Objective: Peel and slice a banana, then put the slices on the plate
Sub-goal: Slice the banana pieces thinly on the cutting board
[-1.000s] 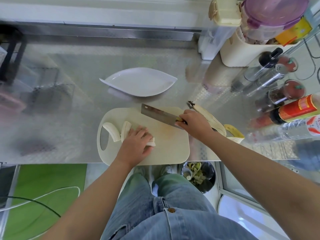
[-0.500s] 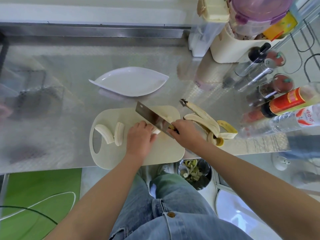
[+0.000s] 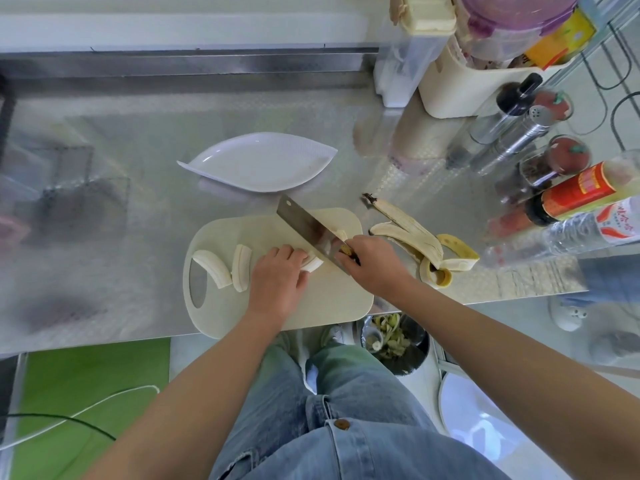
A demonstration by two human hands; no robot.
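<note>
Here, the board (image 3: 311, 306) bears banana pieces (image 3: 212, 270), the bin (image 3: 415, 356) scraps (image 3: 391, 336).

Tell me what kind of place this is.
Most likely a kitchen: a steel worktop, a cutting board where the left hand steadies a banana and the right hand holds a cleaver, plus sauce bottles.
</note>
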